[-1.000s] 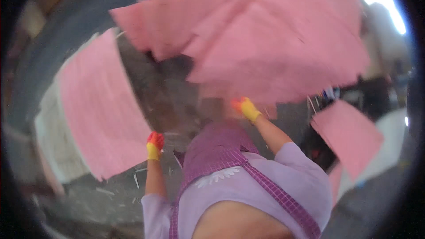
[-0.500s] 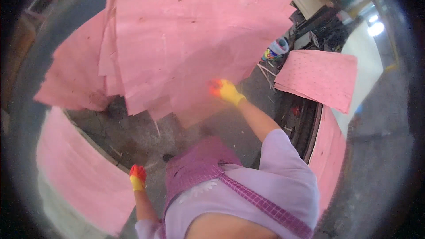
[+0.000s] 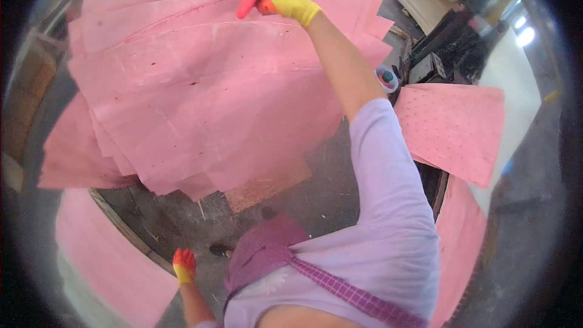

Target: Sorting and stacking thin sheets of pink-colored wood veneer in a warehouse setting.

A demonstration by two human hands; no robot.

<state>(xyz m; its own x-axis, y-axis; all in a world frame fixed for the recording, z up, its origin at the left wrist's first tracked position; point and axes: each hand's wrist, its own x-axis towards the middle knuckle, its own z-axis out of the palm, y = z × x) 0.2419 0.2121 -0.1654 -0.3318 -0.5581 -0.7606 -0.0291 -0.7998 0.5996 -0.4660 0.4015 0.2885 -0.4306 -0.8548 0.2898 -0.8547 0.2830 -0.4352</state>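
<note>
Both hands wear yellow gloves with red-orange fingers. My right hand is stretched far forward over the large fanned stack of pink wood veneer sheets. One finger points out to the left and the others are bent around a small dark brown piece whose kind I cannot make out. Wavy upper edges of several sheets run just below that hand. Low on the left, away from the stack, hangs my left hand, with its fingers slightly apart and nothing visible in it. It is nearest to a curved pink sheet at the lower left.
On the right lies a smaller pile of dotted pink sheets, with another pink sheet below it. A white tub stands between the piles, near dark clutter. A brown board shows under the stack's near edge.
My right hand has moved forward and left, from the stack's near edge to its far part. The view has shifted, showing more of the far sheets. My left hand still hangs low.
</note>
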